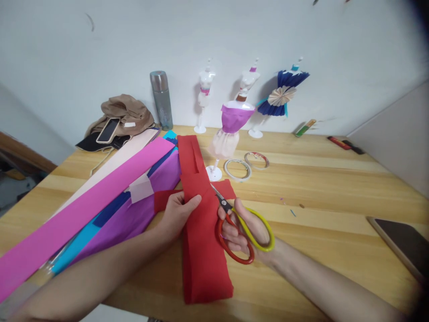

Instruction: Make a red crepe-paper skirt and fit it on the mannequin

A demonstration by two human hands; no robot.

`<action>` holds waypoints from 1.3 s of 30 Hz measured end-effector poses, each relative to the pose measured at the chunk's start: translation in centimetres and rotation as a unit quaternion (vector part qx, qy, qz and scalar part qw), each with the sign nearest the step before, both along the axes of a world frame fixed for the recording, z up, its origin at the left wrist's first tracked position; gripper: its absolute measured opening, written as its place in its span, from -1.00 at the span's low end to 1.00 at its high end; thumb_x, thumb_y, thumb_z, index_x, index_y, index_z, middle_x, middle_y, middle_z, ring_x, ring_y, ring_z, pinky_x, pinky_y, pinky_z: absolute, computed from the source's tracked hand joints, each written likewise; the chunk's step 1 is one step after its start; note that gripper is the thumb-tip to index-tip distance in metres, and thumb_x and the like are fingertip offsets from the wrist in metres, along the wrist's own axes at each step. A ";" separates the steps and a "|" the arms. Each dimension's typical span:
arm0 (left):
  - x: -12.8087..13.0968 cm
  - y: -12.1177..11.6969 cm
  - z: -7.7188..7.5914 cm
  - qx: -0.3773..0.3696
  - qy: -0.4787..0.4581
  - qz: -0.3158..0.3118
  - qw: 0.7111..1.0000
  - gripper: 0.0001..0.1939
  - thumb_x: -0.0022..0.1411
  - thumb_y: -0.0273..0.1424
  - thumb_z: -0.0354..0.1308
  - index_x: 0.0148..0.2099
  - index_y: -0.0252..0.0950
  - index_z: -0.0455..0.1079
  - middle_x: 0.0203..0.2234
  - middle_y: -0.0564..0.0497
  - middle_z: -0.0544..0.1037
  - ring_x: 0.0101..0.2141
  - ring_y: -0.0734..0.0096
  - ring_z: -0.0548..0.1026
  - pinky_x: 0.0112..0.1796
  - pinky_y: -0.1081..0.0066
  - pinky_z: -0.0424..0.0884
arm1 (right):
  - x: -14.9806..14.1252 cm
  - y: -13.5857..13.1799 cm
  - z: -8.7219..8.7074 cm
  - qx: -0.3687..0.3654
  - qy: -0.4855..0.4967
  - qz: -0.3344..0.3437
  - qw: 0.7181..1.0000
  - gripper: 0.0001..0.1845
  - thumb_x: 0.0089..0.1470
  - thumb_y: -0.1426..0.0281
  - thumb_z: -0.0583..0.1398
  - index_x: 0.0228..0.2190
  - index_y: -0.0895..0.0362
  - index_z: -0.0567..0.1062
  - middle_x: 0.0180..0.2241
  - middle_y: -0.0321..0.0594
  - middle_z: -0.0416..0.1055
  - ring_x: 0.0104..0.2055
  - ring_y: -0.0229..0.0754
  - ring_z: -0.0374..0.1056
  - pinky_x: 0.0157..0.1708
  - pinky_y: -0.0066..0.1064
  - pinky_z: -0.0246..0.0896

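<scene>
Red crepe paper lies in long folded strips in front of me, with a short piece sticking out to each side. My left hand grips its left part, thumb pressed on top and the other fingers underneath. Scissors with one yellow and one red handle are in my right hand, which is closed around them. Their narrow blades look nearly together, pointing up and left at the paper's right edge. Whether the tips are cutting into it I cannot tell.
Pink, purple and blue paper strips lie left. Behind stand a dress form in purple, several others along the wall, and a grey flask. Tape rolls sit centre right; a tablet-like device lies right. A phone rests on brown cloth.
</scene>
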State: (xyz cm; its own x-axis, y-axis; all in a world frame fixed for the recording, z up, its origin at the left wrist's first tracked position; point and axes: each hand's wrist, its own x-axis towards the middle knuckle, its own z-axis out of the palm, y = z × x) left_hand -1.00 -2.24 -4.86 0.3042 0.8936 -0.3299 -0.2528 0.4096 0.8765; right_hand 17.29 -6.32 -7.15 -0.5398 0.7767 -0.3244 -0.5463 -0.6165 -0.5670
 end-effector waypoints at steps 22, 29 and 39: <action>0.4 -0.4 -0.3 0.008 -0.004 -0.024 1.000 -0.66 0.01 -0.16 0.38 -0.44 -0.36 0.50 -0.50 -0.11 0.63 -0.54 0.27 0.55 -0.51 0.38 0.44 | -2.9 -1.8 0.9 -0.046 0.001 -0.128 0.991 -0.45 -0.05 -0.14 0.28 -0.38 0.12 0.44 -0.63 -0.36 0.34 -0.65 -0.33 0.13 -0.57 -0.42 0.08; 0.2 -0.3 -0.2 0.016 0.009 -0.015 1.000 -0.64 0.00 -0.14 0.39 -0.42 -0.38 0.49 -0.50 -0.09 0.63 -0.56 0.34 0.52 -0.49 0.40 0.45 | -3.2 -2.2 1.0 -0.051 0.012 -0.114 0.992 -0.47 -0.03 -0.13 0.26 -0.38 0.11 0.47 -0.62 -0.34 0.32 -0.64 -0.33 0.10 -0.58 -0.41 0.05; 0.2 -0.5 0.1 0.004 -0.015 -0.027 1.000 -0.68 0.02 -0.18 0.39 -0.42 -0.35 0.48 -0.47 -0.10 0.63 -0.56 0.32 0.52 -0.50 0.37 0.46 | -3.4 -2.1 0.6 -0.031 0.005 -0.125 0.992 -0.46 -0.07 -0.15 0.28 -0.38 0.08 0.47 -0.63 -0.35 0.33 -0.66 -0.32 0.10 -0.57 -0.40 0.04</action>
State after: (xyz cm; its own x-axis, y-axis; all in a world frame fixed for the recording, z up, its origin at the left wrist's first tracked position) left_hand -0.84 -2.77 -4.78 0.3610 0.8782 -0.3139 -0.2565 0.4171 0.8719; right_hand 13.93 -8.45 -6.54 -0.3365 0.8650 -0.3722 -0.6915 -0.4952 -0.5259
